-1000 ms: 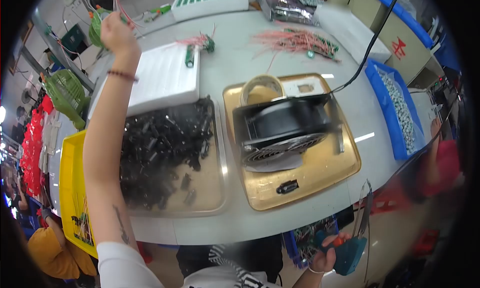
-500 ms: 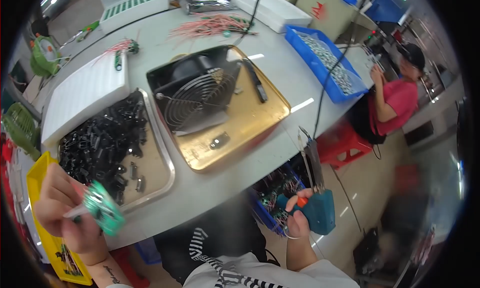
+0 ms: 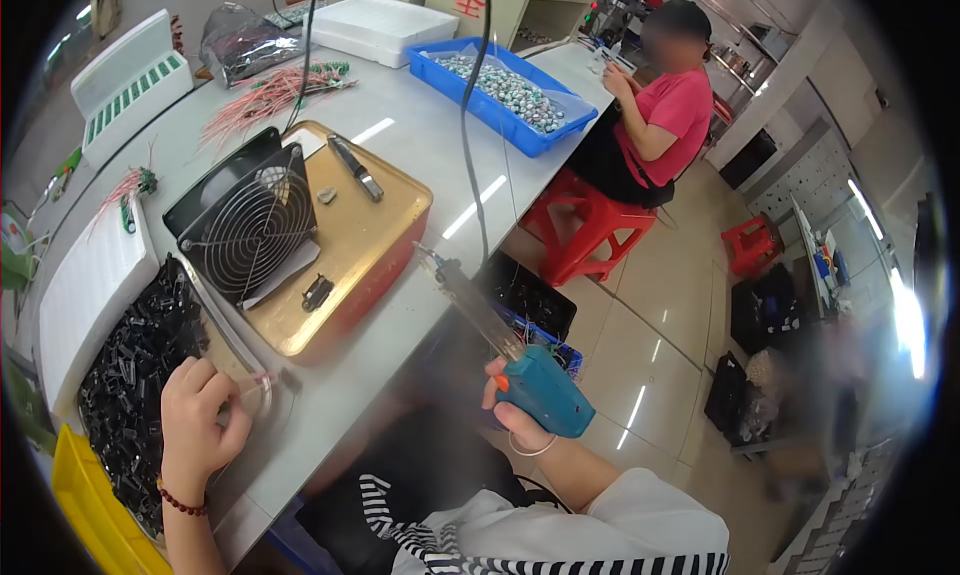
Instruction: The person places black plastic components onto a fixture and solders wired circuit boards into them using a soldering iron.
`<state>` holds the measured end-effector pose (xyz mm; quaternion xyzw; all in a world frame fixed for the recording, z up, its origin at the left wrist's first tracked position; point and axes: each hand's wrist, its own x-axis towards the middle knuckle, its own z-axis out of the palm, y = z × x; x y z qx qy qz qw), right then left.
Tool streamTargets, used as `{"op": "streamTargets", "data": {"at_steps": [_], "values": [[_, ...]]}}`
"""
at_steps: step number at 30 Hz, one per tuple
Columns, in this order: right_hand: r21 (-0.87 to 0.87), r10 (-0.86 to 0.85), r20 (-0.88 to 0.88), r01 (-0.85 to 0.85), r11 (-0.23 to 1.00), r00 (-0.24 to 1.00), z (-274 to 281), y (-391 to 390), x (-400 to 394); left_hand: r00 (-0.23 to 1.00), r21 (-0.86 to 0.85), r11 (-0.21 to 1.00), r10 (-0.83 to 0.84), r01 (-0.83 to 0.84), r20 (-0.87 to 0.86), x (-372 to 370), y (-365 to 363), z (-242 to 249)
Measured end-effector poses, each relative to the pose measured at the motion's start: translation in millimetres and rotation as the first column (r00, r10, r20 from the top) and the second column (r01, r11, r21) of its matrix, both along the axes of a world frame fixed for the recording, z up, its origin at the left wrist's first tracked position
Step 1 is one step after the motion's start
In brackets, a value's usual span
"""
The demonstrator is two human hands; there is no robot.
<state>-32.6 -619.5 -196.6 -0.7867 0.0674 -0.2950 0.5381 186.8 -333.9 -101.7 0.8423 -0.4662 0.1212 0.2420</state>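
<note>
My left hand (image 3: 205, 415) is closed over the near edge of a metal tray (image 3: 235, 345) heaped with small black plastic parts (image 3: 140, 375). Its fingers curl toward the thumb; whatever they may pinch is hidden. My right hand (image 3: 515, 415) grips a teal soldering gun (image 3: 550, 390), with a finger at its orange trigger. The gun's long metal front points up and left, its tip near the table edge. Beyond it stands a gold tin lid (image 3: 375, 220) bearing a black fan with a wire guard (image 3: 250, 230), a black part (image 3: 317, 293) and a dark pen-like tool (image 3: 355, 168).
A yellow bin (image 3: 90, 500) lies at left beside white foam (image 3: 95, 300). Red-wired green boards (image 3: 275, 95) and a blue tray of small metallic parts (image 3: 510, 100) are farther back. A cable (image 3: 470, 125) hangs across. A co-worker (image 3: 665, 115) sits on a red stool (image 3: 585, 225).
The view has swung right. My left hand, which held a green circuit board, is now over the tray's edge and no board shows in it. My right hand still holds the soldering gun.
</note>
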Motion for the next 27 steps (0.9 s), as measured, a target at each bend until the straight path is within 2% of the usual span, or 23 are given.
{"op": "streamTargets", "data": {"at_steps": [3,5,7,9,11,12,15,16,19,20,24,27], "values": [[0.197,-0.01,0.078,-0.006,0.98,0.997,12.2,5.4,5.5,0.999,0.057,0.998,0.006,-0.009,0.05,-1.0,-5.4,0.8],[0.43,0.017,0.116,-0.066,0.901,0.993,24.8,16.3,12.0,0.996,0.057,0.998,0.005,-0.011,0.093,1.8,-5.7,-5.2],[0.465,0.018,0.119,-0.072,0.883,0.993,30.3,21.1,12.3,0.995,0.098,0.994,0.035,-0.044,0.09,5.0,-3.3,-8.9],[0.425,0.025,0.159,-0.092,0.9,0.987,28.6,19.9,11.5,0.998,0.103,0.993,0.054,-0.058,0.041,4.1,1.7,-9.5],[0.414,0.019,0.186,-0.096,0.905,0.982,26.5,19.5,13.3,0.991,0.058,0.993,0.099,-0.104,0.084,0.8,0.2,-7.7],[0.412,0.003,0.189,-0.082,0.907,0.982,26.2,21.4,14.5,0.992,0.095,0.988,0.117,-0.12,0.041,0.2,1.7,-5.2],[0.43,0.003,0.131,-0.059,0.901,0.991,28.9,22.3,16.4,0.995,-0.007,0.996,0.093,-0.092,0.027,-3.2,-9.6,0.9],[0.428,-0.003,0.123,-0.051,0.903,0.992,29.5,21.8,17.1,0.991,0.054,0.99,0.133,-0.132,-0.016,-7.3,-15.4,7.5],[0.404,-0.003,0.149,-0.058,0.913,0.989,31.4,22.7,25.4,0.975,0.21,0.953,0.213,-0.22,0.056,-1.1,-28.3,-2.5],[0.409,0.002,0.144,-0.061,0.911,0.99,31.9,22.4,26.1,0.979,0.266,0.946,0.202,-0.186,-0.032,3.5,-31.3,-3.1],[0.364,-0.002,0.161,-0.057,0.93,0.987,20.0,9.6,24.9,0.985,0.293,0.955,0.086,-0.038,-0.15,10.2,-34.2,-1.3],[0.367,-0.021,0.175,-0.046,0.929,0.984,14.2,3.8,24.6,0.91,0.267,0.955,-0.008,0.13,-0.414,10.9,-32.6,11.8]]}}
